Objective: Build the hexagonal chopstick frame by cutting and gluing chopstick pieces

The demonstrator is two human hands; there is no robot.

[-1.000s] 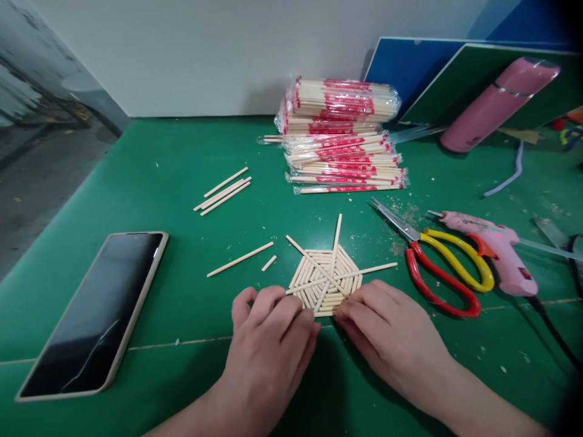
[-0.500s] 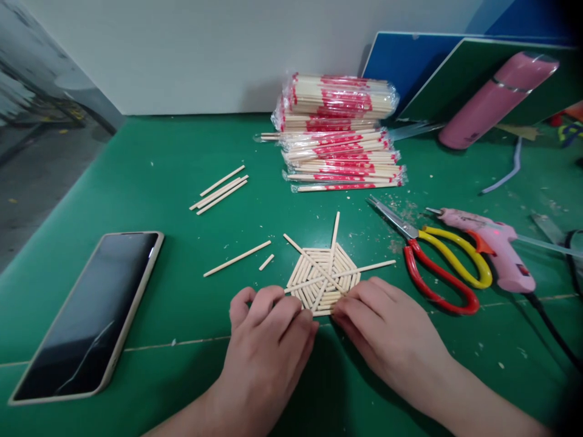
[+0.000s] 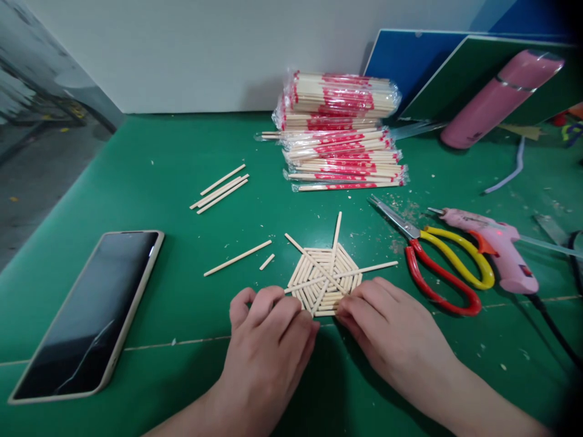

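The left hand is palm down with its fingers bent, the tips against the lower left edge of a six-sided stick web. The right hand has its thumb and fingers drawn together at the web's lower right corner. The fingers cover the contact on both sides, so I cannot tell whether either hand grips a stick or only presses on it.

The web lies flat on the green worktop, between the hands and just beyond them. Short sticks fill it in nested rings, and three longer ones cross over its middle, some of their ends jutting past the outline.

Left of the web are a short offcut and a loose stick, with a small group of cut sticks farther back. A phone lies well to the left of the left hand.

Beyond the right hand are scissors with one red and one yellow handle, then a pink glue gun on its side. Wrapped chopsticks are piled behind the web. At the back right, a pink bottle stands near a green board and a blue board.
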